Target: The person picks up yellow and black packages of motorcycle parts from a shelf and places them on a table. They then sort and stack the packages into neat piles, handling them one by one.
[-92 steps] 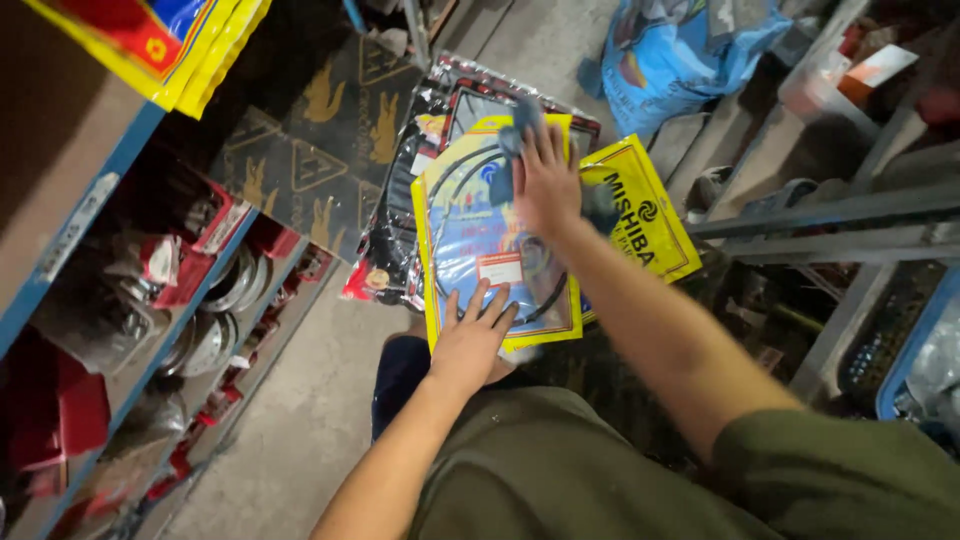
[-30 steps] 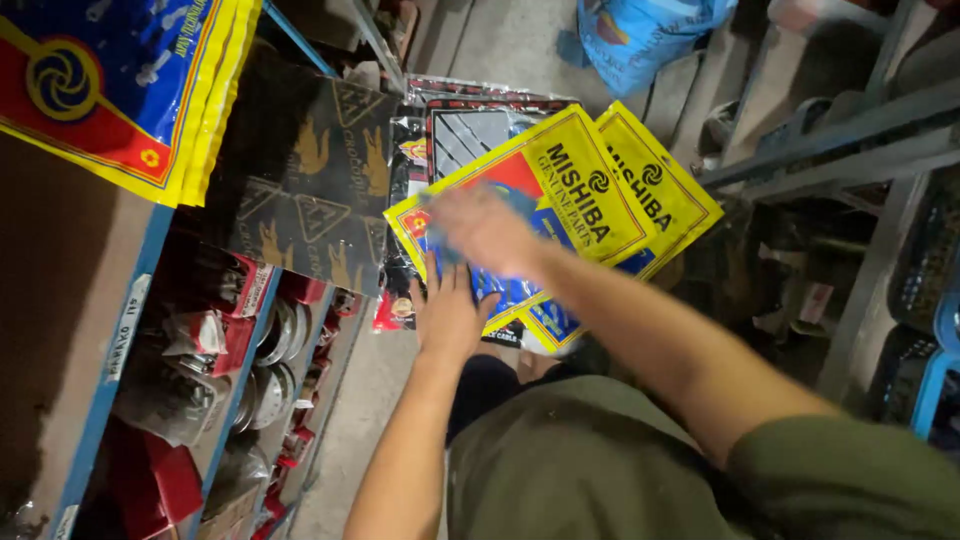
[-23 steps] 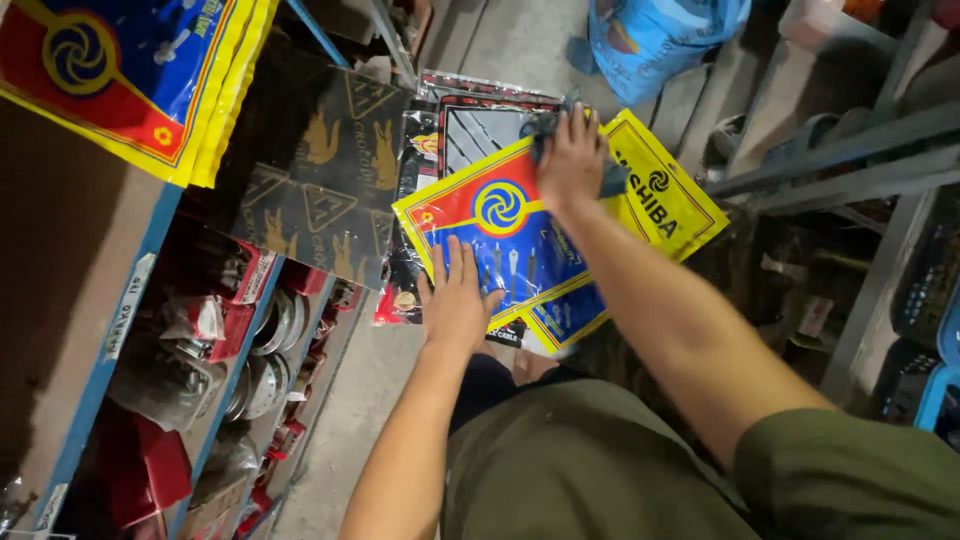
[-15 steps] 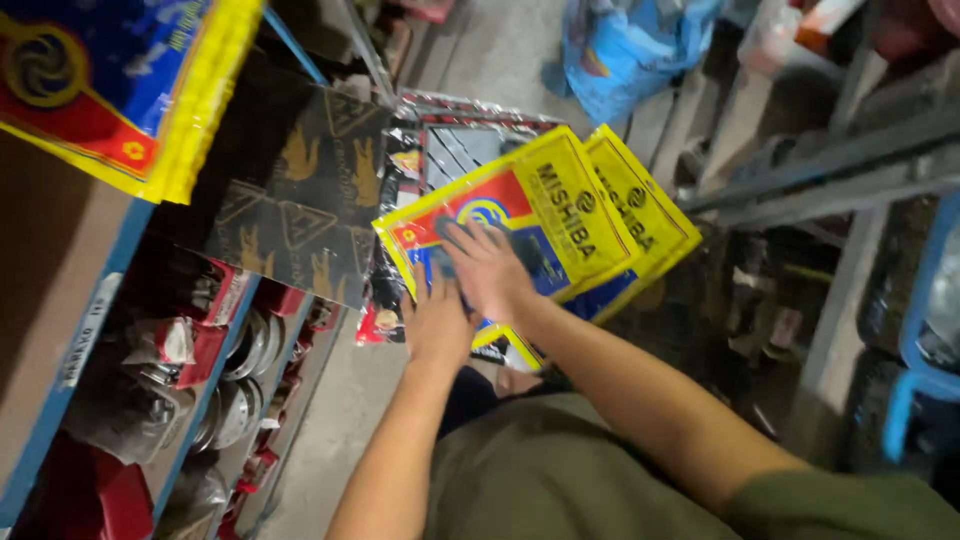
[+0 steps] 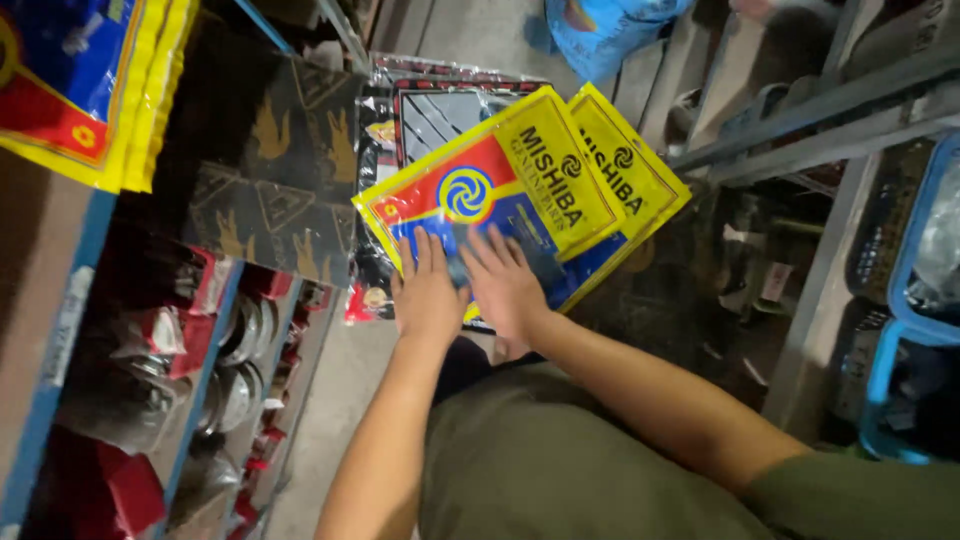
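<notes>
Pressing flat: left hand (image 5: 428, 292) and right hand (image 5: 505, 285), fingers spread wide, gripping nothing, now side by side on yellow packet (image 5: 500, 195) at frame centre, atop second yellow packet (image 5: 625, 175). Right hand drawn back from upper edge; stack squared, steadied.

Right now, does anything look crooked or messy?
Yes. The two yellow packets under the left hand and right hand lie tilted and fanned apart, not squared up. Nothing looks torn or spilled.

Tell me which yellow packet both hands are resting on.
The front yellow packet, with the blue swirl on red; the other packet peeks out behind it, untouched.
</notes>
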